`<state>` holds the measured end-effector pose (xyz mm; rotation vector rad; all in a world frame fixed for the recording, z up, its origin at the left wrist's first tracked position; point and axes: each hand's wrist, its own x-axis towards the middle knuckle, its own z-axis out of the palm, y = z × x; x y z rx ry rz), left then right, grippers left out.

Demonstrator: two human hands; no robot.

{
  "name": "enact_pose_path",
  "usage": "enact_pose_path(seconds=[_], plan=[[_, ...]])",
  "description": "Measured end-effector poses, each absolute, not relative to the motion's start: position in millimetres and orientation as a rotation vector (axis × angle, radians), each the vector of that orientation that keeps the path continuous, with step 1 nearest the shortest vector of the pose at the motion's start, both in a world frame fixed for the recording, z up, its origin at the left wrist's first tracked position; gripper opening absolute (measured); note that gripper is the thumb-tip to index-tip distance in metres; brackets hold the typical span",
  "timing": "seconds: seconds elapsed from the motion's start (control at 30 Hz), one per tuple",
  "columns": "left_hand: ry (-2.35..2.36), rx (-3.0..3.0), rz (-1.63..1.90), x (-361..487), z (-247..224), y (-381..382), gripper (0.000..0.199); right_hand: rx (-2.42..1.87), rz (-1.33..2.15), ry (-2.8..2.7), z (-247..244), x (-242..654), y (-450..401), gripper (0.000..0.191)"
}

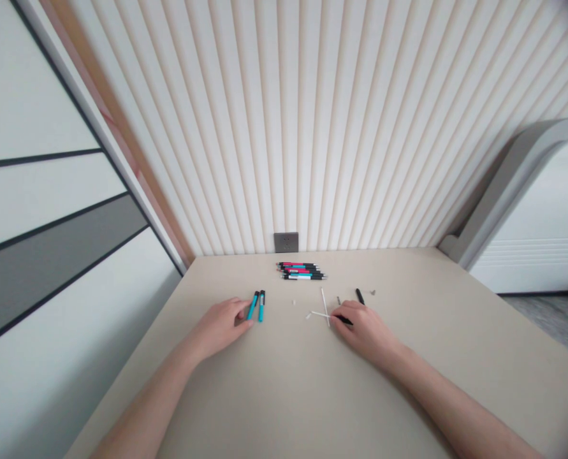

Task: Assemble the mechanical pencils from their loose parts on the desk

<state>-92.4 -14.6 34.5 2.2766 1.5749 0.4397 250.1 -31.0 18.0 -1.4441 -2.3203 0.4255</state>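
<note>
My left hand (224, 326) rests on the table at the left, thumb and index finger apart. Their tips are at the left side of a teal pen barrel (252, 306) with a black end. A second teal pen barrel (261, 307) lies just right of it. My right hand (363, 326) is closed, with a black pen part (345, 320) between thumb and fingers. A thin white refill tube (319, 313) points left from those fingertips; whether it is joined to the black part I cannot tell. It crosses another white tube (324, 299) on the table.
Several assembled pens (303, 271) in red, teal, white and black lie side by side near the wall. A black pen part (359, 296), a small metal piece (372, 292) and small white bits (294, 302) lie about. A dark socket (286, 242) is behind the table (245, 395).
</note>
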Motion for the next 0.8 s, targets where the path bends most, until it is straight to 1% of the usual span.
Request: enact_pose_path(seconds=[0.2,0.37,0.53,0.67,0.8], plan=[[1.601,2.281,0.392,-89.2,30.0,-13.4,0.013,-1.437,0.431,-2.332,19.6,249.3,-32.4,0.029],[1.560,2.269,0.416,-87.6,29.6,-14.4,0.019,-1.446,0.441,-2.336,20.6,249.1,-32.2,0.028],[1.475,2.205,0.458,-85.0,28.9,-13.9,0.019,-1.444,0.419,-2.340,20.1,248.8,-31.9,0.028],[1.476,2.213,0.417,-83.9,28.7,-13.0,0.020,-1.419,0.400,-2.335,17.7,249.7,-31.7,0.026],[1.520,2.261,0.381,-83.1,32.7,-15.0,0.031,-1.391,0.391,-2.331,15.4,251.1,-31.3,0.025]])
